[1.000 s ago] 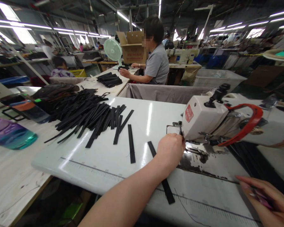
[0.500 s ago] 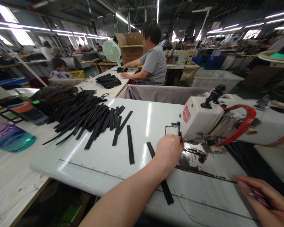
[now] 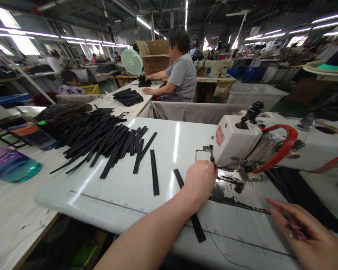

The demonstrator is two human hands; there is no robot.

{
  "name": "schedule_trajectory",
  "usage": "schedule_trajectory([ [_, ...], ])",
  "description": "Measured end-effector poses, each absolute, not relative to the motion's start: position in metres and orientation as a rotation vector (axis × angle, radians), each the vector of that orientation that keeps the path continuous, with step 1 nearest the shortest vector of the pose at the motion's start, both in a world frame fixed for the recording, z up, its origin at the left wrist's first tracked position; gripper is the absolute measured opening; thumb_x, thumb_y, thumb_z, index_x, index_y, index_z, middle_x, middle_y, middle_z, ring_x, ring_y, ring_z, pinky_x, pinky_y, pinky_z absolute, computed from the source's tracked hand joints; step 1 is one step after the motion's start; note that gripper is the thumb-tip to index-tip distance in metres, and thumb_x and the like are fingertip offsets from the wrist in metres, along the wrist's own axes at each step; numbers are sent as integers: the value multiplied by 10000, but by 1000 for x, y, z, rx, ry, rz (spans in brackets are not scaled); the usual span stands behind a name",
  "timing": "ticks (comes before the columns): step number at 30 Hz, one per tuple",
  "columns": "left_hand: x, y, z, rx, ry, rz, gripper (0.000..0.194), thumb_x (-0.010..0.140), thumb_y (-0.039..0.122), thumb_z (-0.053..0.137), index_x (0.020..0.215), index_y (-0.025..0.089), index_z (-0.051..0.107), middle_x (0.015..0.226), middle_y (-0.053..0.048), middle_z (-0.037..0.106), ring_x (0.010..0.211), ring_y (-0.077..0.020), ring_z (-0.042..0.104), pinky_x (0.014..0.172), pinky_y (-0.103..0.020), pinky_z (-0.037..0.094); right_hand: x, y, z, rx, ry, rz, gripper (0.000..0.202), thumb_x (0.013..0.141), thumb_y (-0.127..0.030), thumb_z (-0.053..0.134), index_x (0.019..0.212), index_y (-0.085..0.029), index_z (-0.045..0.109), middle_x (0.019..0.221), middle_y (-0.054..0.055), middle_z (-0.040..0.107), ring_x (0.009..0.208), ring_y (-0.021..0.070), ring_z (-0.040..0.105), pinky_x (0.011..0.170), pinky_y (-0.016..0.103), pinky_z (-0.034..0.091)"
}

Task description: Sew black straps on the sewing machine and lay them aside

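Working at the white sewing table [image 3: 163, 150], we have one black strip [image 3: 197, 228] lying under our left forearm and running toward the sewing machine [image 3: 242, 144]. A big pile of strips [image 3: 95, 137] sits well apart on the left, so most work seems undone. Our left hand [image 3: 199, 180] is curled shut at the needle area; our right hand [image 3: 310, 236] rests with fingers loosely spread.
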State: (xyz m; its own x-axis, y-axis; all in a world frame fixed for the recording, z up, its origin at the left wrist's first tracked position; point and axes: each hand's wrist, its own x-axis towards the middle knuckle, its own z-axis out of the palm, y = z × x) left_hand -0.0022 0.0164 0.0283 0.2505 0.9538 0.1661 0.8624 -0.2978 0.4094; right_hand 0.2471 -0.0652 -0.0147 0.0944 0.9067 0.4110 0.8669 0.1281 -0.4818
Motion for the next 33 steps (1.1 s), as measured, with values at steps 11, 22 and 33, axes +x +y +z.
schedule_trajectory([
  [11, -1, 17, 28, 2244, 1693, 557, 260, 972, 255, 467, 912, 145, 694, 915, -92, 722, 878, -222, 674, 787, -294, 511, 171, 9, 2, -1523, -1866, 382, 376, 805, -560, 586, 804, -215, 736, 780, 70, 737, 739, 286, 697, 636, 356, 531],
  [22, -22, 11, 46, 2118, 1644, 775, 156, 923, 219, 583, 959, 195, 733, 985, -47, 735, 930, -220, 651, 836, -317, 500, 173, 4, 0, -1481, -1903, 330, 299, 822, -501, 578, 745, -246, 713, 723, 43, 724, 670, 254, 681, 620, 346, 519],
  [33, -1, -20, 41, 2159, 718, 670, 205, 943, 215, 562, 1030, 148, 735, 992, -47, 756, 916, -140, 683, 832, -179, 481, 210, -78, 18, -1269, -1939, 330, 121, 849, -364, 666, 833, -245, 646, 828, 25, 650, 596, 148, 600, 478, 218, 473],
])
